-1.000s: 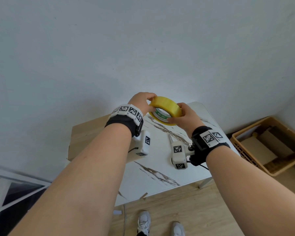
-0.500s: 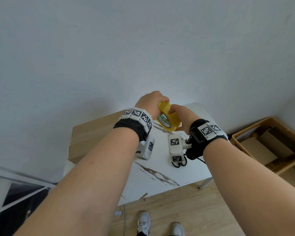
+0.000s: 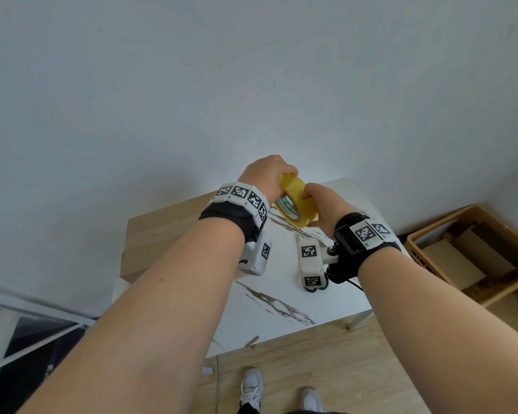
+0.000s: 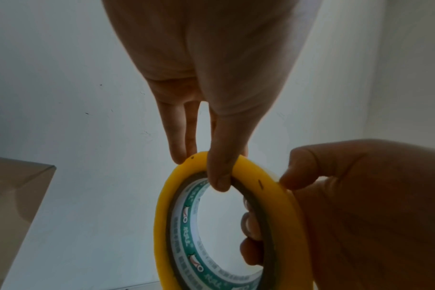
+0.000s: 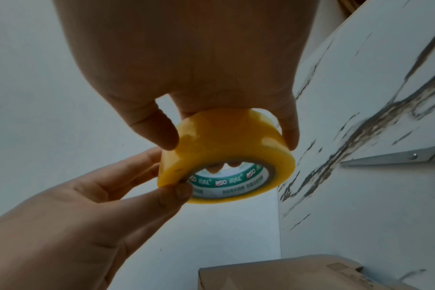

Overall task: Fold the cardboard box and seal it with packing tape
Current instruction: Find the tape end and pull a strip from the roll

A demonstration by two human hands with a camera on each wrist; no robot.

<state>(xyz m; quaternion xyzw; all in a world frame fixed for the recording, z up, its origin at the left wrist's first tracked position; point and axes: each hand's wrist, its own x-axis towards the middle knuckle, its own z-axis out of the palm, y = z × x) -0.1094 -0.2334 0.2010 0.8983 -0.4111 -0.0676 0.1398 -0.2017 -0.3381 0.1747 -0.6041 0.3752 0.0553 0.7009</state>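
Both hands pinch the tape roll [image 3: 296,204] above the desk [image 3: 281,297]: left hand [image 3: 266,177] at its top rim, right hand [image 3: 326,204] around its side. Cardboard box [image 3: 162,234] lies left of the roll, nearer the left hand. Tape end probably not yet peeled.
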